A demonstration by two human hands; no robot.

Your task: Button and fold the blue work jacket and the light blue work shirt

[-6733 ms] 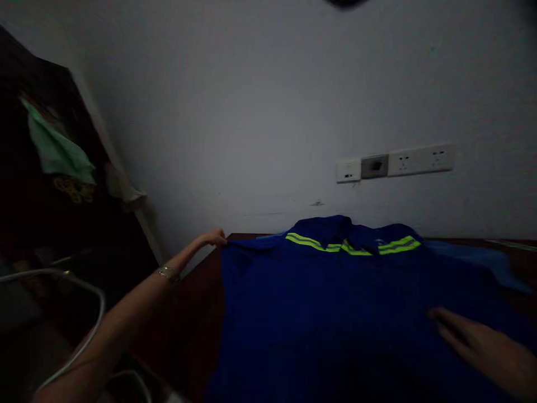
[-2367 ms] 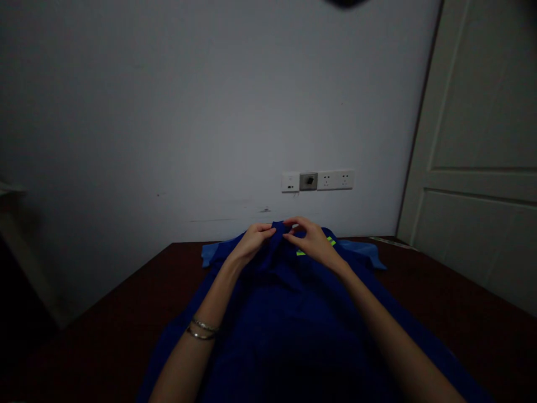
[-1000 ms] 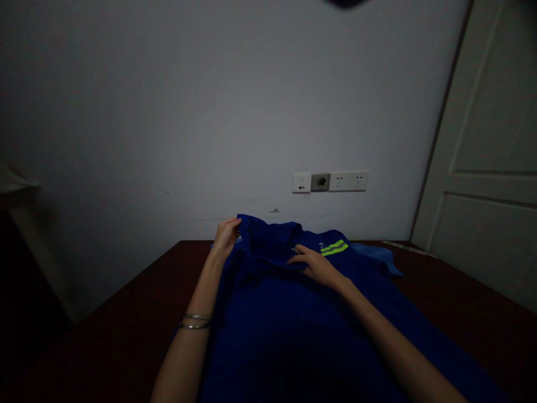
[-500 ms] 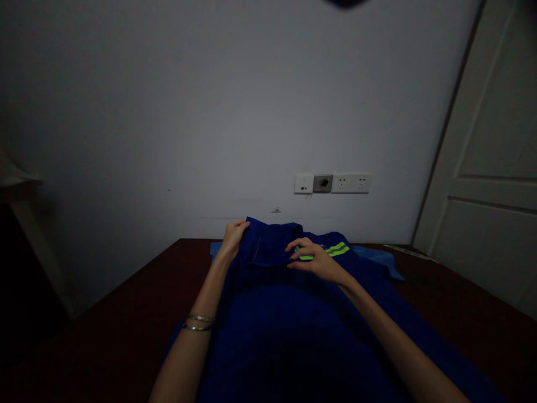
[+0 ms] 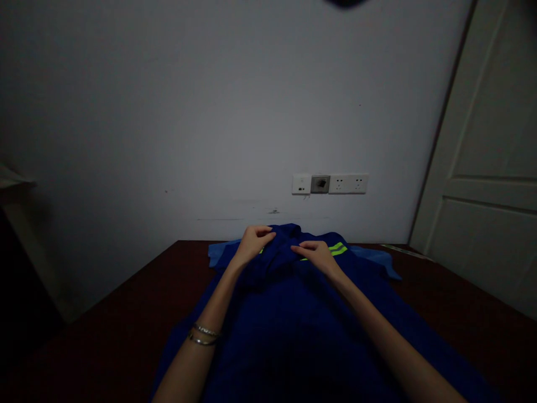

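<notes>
A dark blue work jacket [image 5: 285, 319] with a yellow-green reflective stripe [image 5: 338, 248] lies spread over the dark red table. My left hand [image 5: 251, 244] pinches the jacket's cloth near the collar, thumb and fingers together. Close to its right, my right hand [image 5: 318, 254] is closed with its fingertips on the same bunched cloth. Between the two hands the fabric rises in folds. Poor light hides the details of the cloth. Lighter blue cloth [image 5: 375, 259] shows from under the jacket at the far side.
A pale wall [image 5: 188, 123] with a row of sockets [image 5: 348, 183] stands behind the table [image 5: 168, 280]. On the right is a light panelled door [image 5: 490, 224]. A dark piece of furniture [image 5: 25, 268] stands at the far left.
My left hand has moved right, bringing the raised cloth flap over and down. My right hand's spread fingers have closed on the cloth. The view has shifted slightly.
</notes>
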